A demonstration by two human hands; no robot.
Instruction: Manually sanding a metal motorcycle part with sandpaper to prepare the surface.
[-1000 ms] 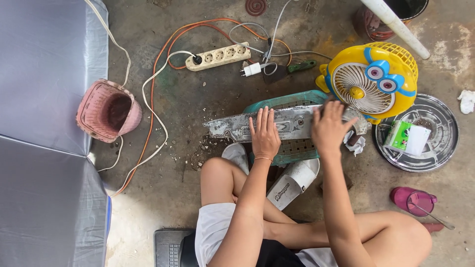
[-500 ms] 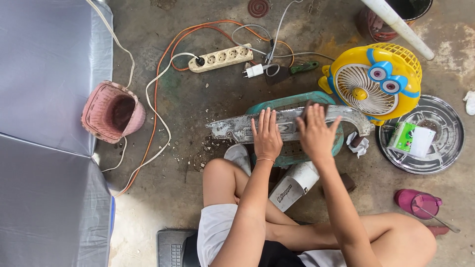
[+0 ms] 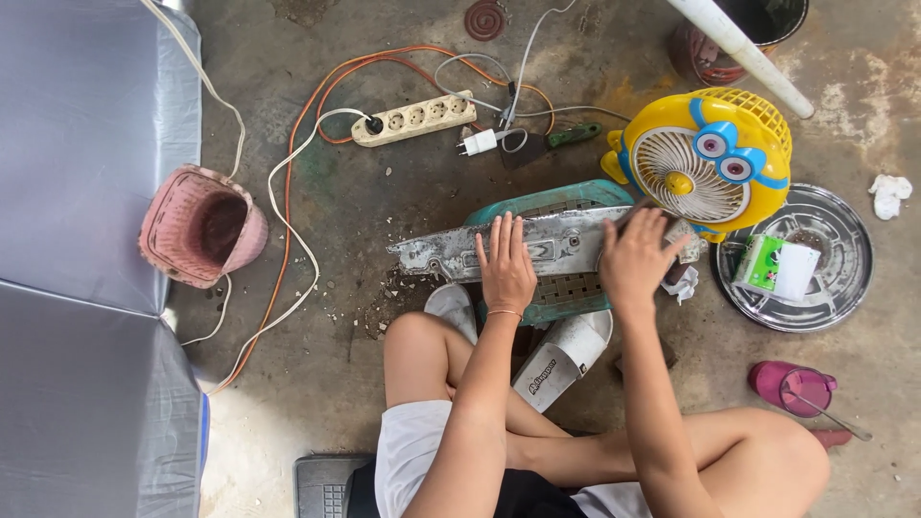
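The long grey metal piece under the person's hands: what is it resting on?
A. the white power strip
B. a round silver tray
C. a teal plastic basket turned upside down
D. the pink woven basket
C: the long grey metal piece lies across the teal plastic basket, with the left hand flat on its middle and the right hand near its right end.

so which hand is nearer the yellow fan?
Right. The right hand rests on the grey metal part's end right beside the yellow fan; the left hand lies flat mid-part, farther away.
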